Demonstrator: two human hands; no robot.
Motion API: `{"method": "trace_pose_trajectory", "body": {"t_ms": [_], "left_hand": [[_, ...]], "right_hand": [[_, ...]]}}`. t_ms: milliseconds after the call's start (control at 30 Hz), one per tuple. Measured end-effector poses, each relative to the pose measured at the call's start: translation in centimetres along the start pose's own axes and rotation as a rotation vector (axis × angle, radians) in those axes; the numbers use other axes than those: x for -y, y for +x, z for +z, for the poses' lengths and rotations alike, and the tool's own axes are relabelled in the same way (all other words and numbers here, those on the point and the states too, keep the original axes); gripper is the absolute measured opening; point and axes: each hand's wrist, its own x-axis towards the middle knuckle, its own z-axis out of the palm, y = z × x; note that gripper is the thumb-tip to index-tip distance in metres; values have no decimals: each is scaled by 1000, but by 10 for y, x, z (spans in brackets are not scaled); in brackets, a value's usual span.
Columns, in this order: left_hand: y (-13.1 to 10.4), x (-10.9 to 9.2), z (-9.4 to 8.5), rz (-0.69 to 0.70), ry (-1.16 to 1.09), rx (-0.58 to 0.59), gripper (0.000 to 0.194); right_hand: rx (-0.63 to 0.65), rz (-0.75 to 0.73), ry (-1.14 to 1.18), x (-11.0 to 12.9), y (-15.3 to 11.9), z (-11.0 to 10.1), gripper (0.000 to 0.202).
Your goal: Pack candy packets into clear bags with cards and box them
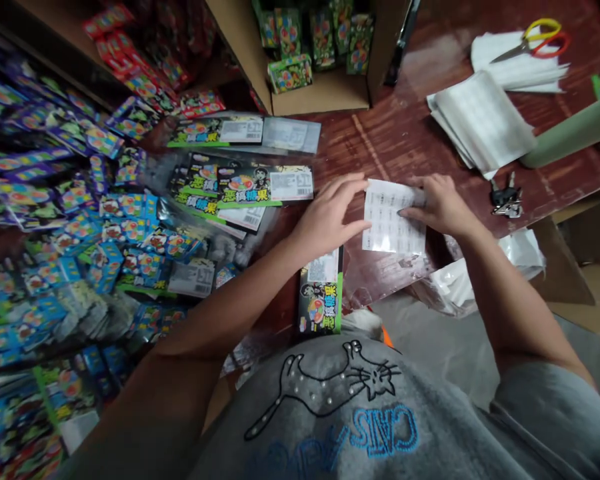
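Observation:
A white sheet of small printed labels point(394, 223) is over the near part of the table. My right hand point(441, 208) grips its right side, thumb lying across the top and fingers curled at the upper corner. At the opposite edge is my left hand point(327, 217), thumb and fingers stretched apart; its fingertips reach the sheet's upper left corner and left side. Whether they press on it I cannot tell. Below the left hand, a black and green candy header card point(321, 303) lies at the table's front edge. More such cards point(245, 187) lie overlapped in clear bags to the left.
Purple and blue candy packets point(105, 260) are heaped at left. Cardboard boxes point(320, 100) with green and red packets stand at the back. Scissors point(535, 43), stacked white sheets point(485, 120), a green roll point(575, 133) and keys point(506, 199) are at right.

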Motion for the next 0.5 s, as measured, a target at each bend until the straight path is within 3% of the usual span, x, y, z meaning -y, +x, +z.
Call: {"method": "trace_pose_trajectory", "body": {"t_ms": [100, 167, 300, 367, 500], "left_hand": [[43, 1, 23, 25, -48, 22, 79], [54, 2, 29, 3, -126, 34, 61], [45, 5, 24, -30, -351, 101, 14], [39, 7, 21, -14, -439, 87, 18], [32, 10, 25, -33, -612, -114, 32]], "right_hand": [[-61, 132, 313, 13, -8, 3, 57], [-97, 191, 527, 31, -18, 1, 55], [-166, 263, 695, 55, -34, -12, 46], [-228, 296, 708, 59, -35, -15, 37], [-273, 342, 706, 66, -29, -5, 34]]}}
